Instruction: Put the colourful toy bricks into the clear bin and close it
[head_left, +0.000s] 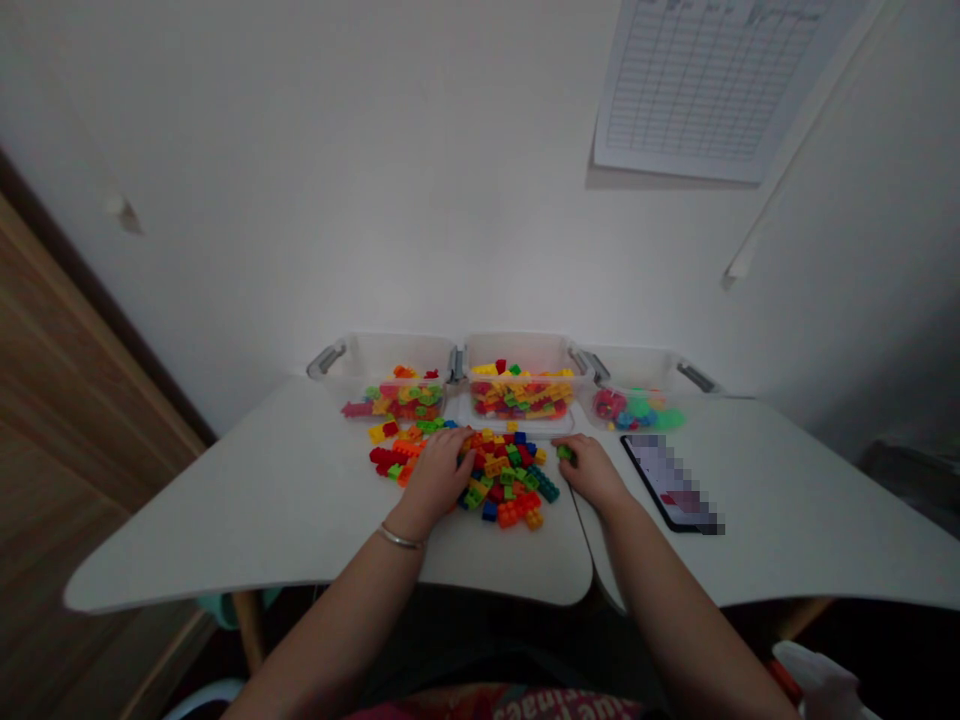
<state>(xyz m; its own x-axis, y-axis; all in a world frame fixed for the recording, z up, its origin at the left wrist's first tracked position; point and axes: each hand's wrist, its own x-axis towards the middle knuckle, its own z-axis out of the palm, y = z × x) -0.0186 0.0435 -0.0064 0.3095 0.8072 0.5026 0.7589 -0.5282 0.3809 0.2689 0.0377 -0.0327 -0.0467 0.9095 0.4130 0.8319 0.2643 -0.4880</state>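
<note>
The left hand (pixel 442 468) lies over the left part of the brick pile (pixel 499 468) on the worktop (pixel 262 500); whether its grip is closed on a brick cannot be told. The right hand (pixel 591 470) has its grip clamped on a green brick (pixel 564 453), just right of the pile. Beyond stand a left bin (pixel 397 350), a middle bin (pixel 525 348) and a right bin (pixel 637 362), all containing coloured pieces. A phone (pixel 660 482) lies right of the right hand.
</note>
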